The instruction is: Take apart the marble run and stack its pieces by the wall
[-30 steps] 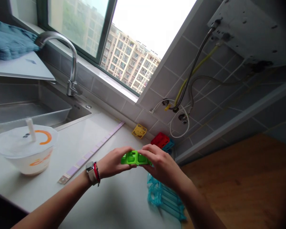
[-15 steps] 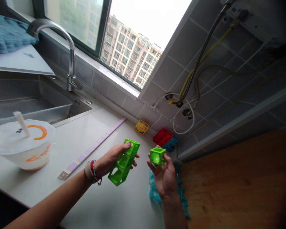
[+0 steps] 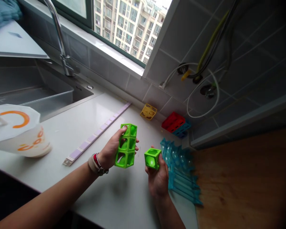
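Observation:
My left hand (image 3: 109,149) is closed around a row of three joined green hollow cubes (image 3: 126,144), with round openings in their faces. The thumb presses on the top cube, and fingertips show past the far side. A single green hollow cube (image 3: 152,158) sits in my right hand (image 3: 159,178), gripped between thumb and fingers. The row and the single cube are held apart, above the white counter (image 3: 124,197). Under and beside my right forearm lies a translucent teal piece of ridged plastic (image 3: 183,171).
Against the tiled wall stand a yellow hollow block (image 3: 148,111), red blocks (image 3: 173,121) and blue blocks (image 3: 183,128). A lilac strip (image 3: 97,135) lies across the counter. At left are a lidded cup with a straw (image 3: 19,133), the sink (image 3: 50,84) and faucet (image 3: 58,35).
The view has shifted lower. My left hand has turned the green row more upright, and my right hand has tilted the single cube. More of the teal plastic now shows.

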Motion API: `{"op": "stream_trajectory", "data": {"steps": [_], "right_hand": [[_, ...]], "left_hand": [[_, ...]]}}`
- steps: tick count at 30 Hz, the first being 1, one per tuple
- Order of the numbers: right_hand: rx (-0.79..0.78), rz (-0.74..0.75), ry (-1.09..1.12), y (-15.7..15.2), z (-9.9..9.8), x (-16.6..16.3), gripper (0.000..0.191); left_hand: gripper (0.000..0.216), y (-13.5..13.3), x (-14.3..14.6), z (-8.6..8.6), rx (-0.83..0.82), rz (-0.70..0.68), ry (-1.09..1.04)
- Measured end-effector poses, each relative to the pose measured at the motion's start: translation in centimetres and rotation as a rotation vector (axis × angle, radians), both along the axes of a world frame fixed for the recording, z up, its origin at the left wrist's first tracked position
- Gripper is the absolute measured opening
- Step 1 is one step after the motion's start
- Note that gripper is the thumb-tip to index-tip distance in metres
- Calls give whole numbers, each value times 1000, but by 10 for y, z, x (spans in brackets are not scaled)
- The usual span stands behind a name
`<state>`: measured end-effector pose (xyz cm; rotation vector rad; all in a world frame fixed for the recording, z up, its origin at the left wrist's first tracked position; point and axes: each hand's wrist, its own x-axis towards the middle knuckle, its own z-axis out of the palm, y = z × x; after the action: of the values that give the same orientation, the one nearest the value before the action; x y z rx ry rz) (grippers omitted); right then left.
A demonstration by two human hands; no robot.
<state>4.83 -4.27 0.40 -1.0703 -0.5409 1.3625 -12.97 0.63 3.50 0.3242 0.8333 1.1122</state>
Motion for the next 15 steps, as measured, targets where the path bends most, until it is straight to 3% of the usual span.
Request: {"op": "stream_trajectory", "data": {"steps": [15], "right_hand": [[4, 219, 90, -7, -8, -4, 47]], "left_hand": [[44, 1, -2, -2, 51, 27, 102]]}}
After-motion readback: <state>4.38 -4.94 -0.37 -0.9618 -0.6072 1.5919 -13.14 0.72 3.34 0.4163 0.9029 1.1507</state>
